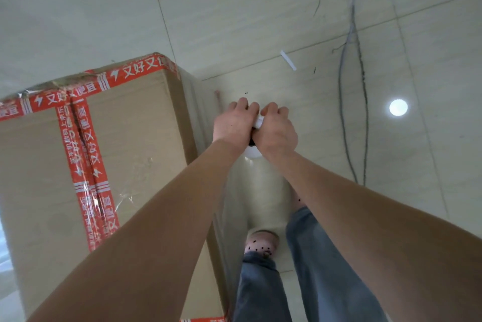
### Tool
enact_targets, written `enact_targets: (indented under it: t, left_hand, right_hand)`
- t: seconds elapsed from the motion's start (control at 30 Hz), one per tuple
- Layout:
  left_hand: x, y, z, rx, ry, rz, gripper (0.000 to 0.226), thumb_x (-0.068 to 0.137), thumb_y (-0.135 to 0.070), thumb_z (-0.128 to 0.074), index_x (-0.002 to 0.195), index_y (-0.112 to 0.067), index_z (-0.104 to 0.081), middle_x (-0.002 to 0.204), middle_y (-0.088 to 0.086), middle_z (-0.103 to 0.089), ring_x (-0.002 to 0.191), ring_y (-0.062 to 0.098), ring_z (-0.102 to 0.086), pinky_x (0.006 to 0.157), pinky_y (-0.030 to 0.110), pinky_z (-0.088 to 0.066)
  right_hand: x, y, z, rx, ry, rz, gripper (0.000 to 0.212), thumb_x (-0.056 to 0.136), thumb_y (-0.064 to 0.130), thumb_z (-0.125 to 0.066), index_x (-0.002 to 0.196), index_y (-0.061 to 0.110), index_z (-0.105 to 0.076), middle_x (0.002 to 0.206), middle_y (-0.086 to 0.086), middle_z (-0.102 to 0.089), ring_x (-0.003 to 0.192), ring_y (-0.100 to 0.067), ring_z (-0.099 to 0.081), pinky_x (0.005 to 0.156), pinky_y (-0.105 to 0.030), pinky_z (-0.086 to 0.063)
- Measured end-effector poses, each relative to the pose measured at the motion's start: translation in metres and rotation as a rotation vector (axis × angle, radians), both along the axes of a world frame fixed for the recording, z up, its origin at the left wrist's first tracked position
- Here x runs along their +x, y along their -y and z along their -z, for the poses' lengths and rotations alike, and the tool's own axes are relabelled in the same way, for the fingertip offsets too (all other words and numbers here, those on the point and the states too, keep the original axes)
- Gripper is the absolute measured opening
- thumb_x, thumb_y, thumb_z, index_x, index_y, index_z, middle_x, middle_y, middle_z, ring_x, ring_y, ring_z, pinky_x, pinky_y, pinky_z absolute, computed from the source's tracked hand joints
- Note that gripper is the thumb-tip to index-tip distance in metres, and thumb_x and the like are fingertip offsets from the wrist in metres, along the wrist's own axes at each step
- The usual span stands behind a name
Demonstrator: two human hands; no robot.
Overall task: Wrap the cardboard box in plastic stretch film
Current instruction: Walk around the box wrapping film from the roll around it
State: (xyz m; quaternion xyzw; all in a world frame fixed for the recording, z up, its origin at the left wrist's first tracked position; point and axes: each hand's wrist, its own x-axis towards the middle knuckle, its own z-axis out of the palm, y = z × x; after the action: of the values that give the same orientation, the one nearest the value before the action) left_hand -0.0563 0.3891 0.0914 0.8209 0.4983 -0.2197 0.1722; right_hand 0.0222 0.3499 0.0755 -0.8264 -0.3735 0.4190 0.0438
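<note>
Head view: the cardboard box (135,139), closed with red tape (86,165), is seen at nine o'clock. Just beside it, toward the centre, the upper end of the film roll (262,186) is gripped by the left hand (233,123) and the right hand (276,131), fingers curled round it.

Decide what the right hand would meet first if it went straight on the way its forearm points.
Probably the left hand, gripping the same roll of film right beside the right hand; the box lies beyond, though depth is unclear.
</note>
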Motion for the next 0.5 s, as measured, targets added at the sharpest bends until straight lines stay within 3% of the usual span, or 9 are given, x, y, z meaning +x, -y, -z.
enact_targets:
  t: [0.2,0.3,0.4,0.5]
  left_hand:
    - [-0.001,-0.015,0.004,0.029,0.037,-0.082,0.027,0.087,-0.017,-0.053,0.113,-0.013,-0.049,0.115,0.004,-0.05,0.103,0.025,-0.054,0.06,0.032,-0.035]
    - [-0.011,-0.025,0.004,0.038,0.059,-0.266,0.026,0.086,-0.019,-0.054,0.11,-0.011,-0.049,0.112,0.007,-0.053,0.097,0.029,-0.058,0.061,0.033,-0.033]
    - [-0.017,-0.036,0.003,0.035,0.051,-0.407,0.028,0.088,-0.023,-0.053,0.112,-0.01,-0.051,0.113,0.009,-0.055,0.098,0.031,-0.06,0.064,0.033,-0.036]
    - [-0.023,-0.051,0.001,0.035,0.008,-0.523,0.034,0.088,-0.027,-0.057,0.115,-0.007,-0.049,0.117,0.011,-0.055,0.102,0.033,-0.059,0.065,0.032,-0.037]
  right_hand:
    - [0.006,-0.017,-0.001,0.066,0.088,-0.143,0.025,0.086,0.016,-0.054,0.111,0.019,-0.053,0.113,-0.007,-0.05,0.093,-0.032,-0.059,0.067,-0.034,-0.041]
    - [0.004,-0.042,-0.009,0.126,0.105,-0.336,0.027,0.087,0.017,-0.054,0.113,0.023,-0.055,0.115,-0.007,-0.048,0.094,-0.03,-0.058,0.066,-0.032,-0.037]
    - [0.0,-0.06,-0.01,0.191,0.104,-0.5,0.03,0.091,0.017,-0.049,0.12,0.024,-0.054,0.123,-0.006,-0.044,0.108,-0.026,-0.05,0.068,-0.033,-0.038]
    - [-0.007,-0.071,-0.007,0.2,0.144,-0.458,0.04,0.088,0.012,-0.054,0.127,0.022,-0.046,0.128,-0.005,-0.04,0.115,-0.025,-0.044,0.066,-0.034,-0.039]
